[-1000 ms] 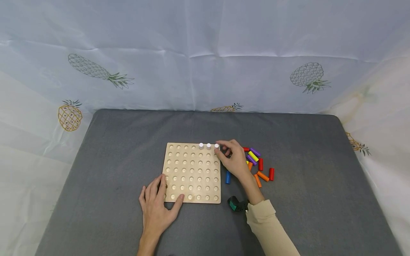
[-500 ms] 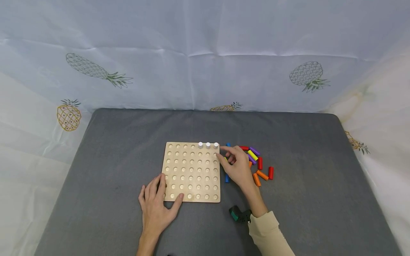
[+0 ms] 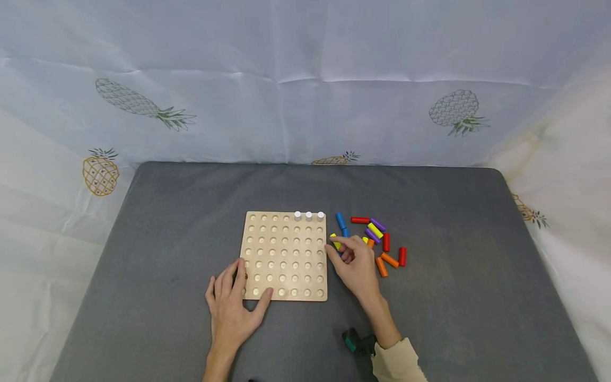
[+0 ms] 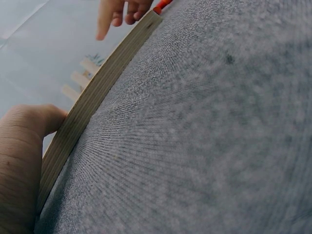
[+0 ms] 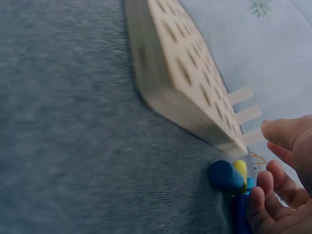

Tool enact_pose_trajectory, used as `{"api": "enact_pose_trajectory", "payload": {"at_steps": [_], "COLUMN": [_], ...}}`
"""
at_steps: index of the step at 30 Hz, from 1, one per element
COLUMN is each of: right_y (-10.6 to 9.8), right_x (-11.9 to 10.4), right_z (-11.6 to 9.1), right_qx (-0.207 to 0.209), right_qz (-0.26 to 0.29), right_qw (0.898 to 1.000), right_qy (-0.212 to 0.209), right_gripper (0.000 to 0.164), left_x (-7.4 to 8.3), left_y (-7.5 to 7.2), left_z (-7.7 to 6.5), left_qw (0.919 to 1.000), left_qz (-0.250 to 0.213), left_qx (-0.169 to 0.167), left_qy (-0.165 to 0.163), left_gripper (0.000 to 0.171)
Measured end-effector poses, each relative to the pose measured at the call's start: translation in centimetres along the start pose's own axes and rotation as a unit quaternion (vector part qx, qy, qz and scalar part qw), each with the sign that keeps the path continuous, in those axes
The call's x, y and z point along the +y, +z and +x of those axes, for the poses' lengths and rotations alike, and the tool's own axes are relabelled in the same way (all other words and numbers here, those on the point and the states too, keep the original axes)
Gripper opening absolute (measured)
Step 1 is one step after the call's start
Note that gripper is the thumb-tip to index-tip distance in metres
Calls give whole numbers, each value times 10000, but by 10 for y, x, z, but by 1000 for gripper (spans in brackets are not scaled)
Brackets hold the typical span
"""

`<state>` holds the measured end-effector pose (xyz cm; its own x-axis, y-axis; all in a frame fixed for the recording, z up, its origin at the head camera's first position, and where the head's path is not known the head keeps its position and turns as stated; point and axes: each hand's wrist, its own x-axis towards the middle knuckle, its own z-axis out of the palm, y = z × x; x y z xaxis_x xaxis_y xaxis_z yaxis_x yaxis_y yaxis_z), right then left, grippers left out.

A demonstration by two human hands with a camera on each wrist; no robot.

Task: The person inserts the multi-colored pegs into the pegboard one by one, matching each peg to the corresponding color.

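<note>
A wooden pegboard (image 3: pixel 289 259) with rows of round holes lies on the grey table. White pegs (image 3: pixel 308 216) stand upright at the right end of its far row. My left hand (image 3: pixel 236 305) rests on the board's near left corner, thumb on the near edge and fingers along the left side. Beside the board's right edge is my right hand (image 3: pixel 355 265), thumb and index finger apart, the other fingers curled loosely around nothing. Below its fingers in the right wrist view lie a blue peg (image 5: pixel 226 175) and a yellow peg (image 5: pixel 240 168).
Right of the board lie several loose pegs: red (image 3: pixel 360 219), purple (image 3: pixel 378 224), orange (image 3: pixel 390 260) and more blue (image 3: pixel 340 220). A black camera (image 3: pixel 365 344) sits at my right wrist. A pale pineapple-print curtain (image 3: pixel 215 122) hangs behind the table.
My right hand has left the white peg at the board's far right corner and come back toward me, over the loose pegs. My left hand stays on the board.
</note>
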<state>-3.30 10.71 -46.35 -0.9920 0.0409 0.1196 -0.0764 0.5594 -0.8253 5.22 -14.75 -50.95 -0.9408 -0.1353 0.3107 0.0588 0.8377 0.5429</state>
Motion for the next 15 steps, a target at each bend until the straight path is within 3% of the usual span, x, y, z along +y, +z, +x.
{"api": "enact_pose_trajectory", "payload": {"at_steps": [7,15], "right_y": [-1,-4], "right_x": [0,5], "right_z": [-10,-21], "right_qx": [187,214], "right_qz": [-148,-83], "right_qw": [9997,9995], "right_qy": [-100,204], "right_gripper": [17,17], "left_x": [0,1], "left_y": [-1,-1], "left_z": [0,0], "left_qw": [10000,10000], "left_qz": [9,-14], "left_qx": [-9,-27], "left_qy": [-7,-29], "left_gripper": [89,89]}}
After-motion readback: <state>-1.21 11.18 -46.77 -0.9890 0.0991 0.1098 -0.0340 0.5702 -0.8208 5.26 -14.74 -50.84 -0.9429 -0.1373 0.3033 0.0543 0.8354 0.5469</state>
